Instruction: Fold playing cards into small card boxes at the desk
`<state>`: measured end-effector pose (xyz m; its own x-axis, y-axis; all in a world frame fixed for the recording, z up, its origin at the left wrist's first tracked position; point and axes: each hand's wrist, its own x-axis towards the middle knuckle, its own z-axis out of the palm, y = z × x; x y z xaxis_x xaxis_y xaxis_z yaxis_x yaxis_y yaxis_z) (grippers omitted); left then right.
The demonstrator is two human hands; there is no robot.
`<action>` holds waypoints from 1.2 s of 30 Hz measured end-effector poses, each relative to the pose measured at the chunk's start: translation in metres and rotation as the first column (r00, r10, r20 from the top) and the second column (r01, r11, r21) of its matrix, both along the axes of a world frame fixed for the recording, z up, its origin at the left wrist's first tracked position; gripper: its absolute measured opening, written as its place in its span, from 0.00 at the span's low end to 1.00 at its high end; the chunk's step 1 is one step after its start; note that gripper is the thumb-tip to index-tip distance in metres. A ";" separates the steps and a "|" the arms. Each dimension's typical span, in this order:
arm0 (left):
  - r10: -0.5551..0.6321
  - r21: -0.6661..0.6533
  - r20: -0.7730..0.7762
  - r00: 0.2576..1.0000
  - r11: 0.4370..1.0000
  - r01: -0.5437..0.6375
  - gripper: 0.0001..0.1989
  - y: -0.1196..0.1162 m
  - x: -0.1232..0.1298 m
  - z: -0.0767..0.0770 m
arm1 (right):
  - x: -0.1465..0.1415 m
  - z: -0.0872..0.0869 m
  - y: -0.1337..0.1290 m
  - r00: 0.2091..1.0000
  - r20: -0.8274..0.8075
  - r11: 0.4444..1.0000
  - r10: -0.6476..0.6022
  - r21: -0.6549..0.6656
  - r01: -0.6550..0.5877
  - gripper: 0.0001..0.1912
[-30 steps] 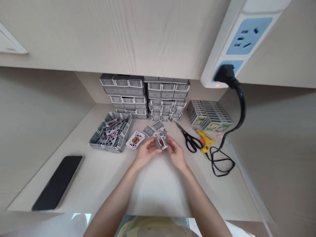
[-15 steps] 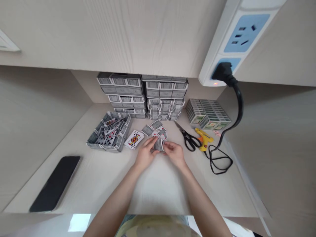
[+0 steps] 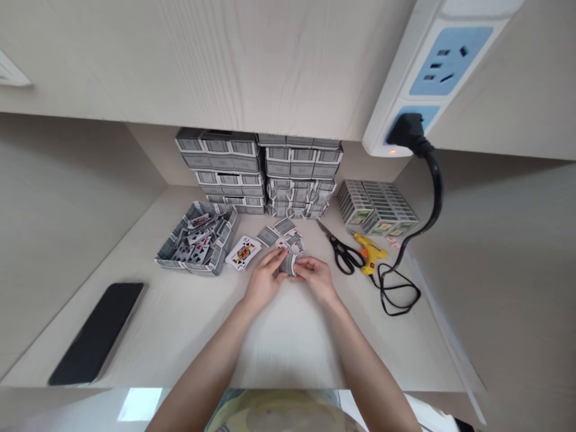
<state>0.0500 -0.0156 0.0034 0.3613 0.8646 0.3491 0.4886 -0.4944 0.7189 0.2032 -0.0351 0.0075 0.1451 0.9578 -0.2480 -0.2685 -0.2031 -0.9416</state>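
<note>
Between my two hands is a grey-backed playing card point(image 3: 288, 264), its patterned back facing up. My left hand point(image 3: 265, 277) grips its left side, thumb below and fingers above. At the card's right edge, my right hand point(image 3: 315, 275) pinches with thumb and fingertips. Whether there is more than one card in the grip I cannot tell. Just beyond my fingers lie several loose cards point(image 3: 284, 227), partly folded or overlapping. A face-up stack of cards point(image 3: 243, 253) with a jack on top rests left of my left hand.
A card-built tray point(image 3: 211, 271) holding loose cards sits at left, near a black phone point(image 3: 96, 333). Stacked card-built boxes point(image 3: 301, 171) line the back. To the right are black-handled scissors point(image 3: 345, 257), a yellow glue gun point(image 3: 371, 252), its cable point(image 3: 400, 312) and boxed packs point(image 3: 378, 207). A power strip point(image 3: 445, 72) hangs above.
My right hand has shifted slightly left, and the card's right edge now looks curved or bent upward. The left hand keeps its hold. The whole view has shifted a little.
</note>
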 end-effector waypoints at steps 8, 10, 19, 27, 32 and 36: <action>-0.027 -0.024 0.031 0.999 0.999 0.028 0.28 0.000 -0.001 0.000 | -0.001 0.001 0.001 0.999 0.022 0.999 -0.030 -0.026 0.031 0.17; -0.033 -0.029 0.032 0.999 0.999 0.033 0.28 0.001 -0.001 0.000 | -0.002 0.001 0.001 0.999 0.027 0.999 -0.041 -0.023 0.042 0.17; -0.048 -0.040 0.018 0.999 0.998 0.049 0.31 0.000 0.002 -0.001 | -0.004 -0.008 0.001 0.961 0.246 0.990 -0.123 0.103 0.100 0.13; -0.042 -0.057 0.050 0.998 0.997 0.045 0.30 -0.003 0.004 -0.001 | -0.008 -0.004 -0.005 0.949 0.302 0.986 -0.091 0.160 0.043 0.17; -0.052 -0.080 0.094 0.994 0.995 0.059 0.29 -0.006 0.007 0.000 | -0.008 -0.001 -0.006 0.938 0.337 0.979 -0.086 0.204 0.016 0.21; 0.072 -0.067 0.109 0.991 0.996 -0.065 0.29 -0.006 0.006 0.003 | -0.010 -0.001 -0.006 0.975 0.220 0.989 0.023 0.141 -0.055 0.24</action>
<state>0.0559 -0.0214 0.0065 0.2627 0.9074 0.3280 0.4348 -0.4148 0.7993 0.1931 -0.0406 0.0065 0.1423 0.9872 -0.0725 -0.0490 -0.0662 -0.9966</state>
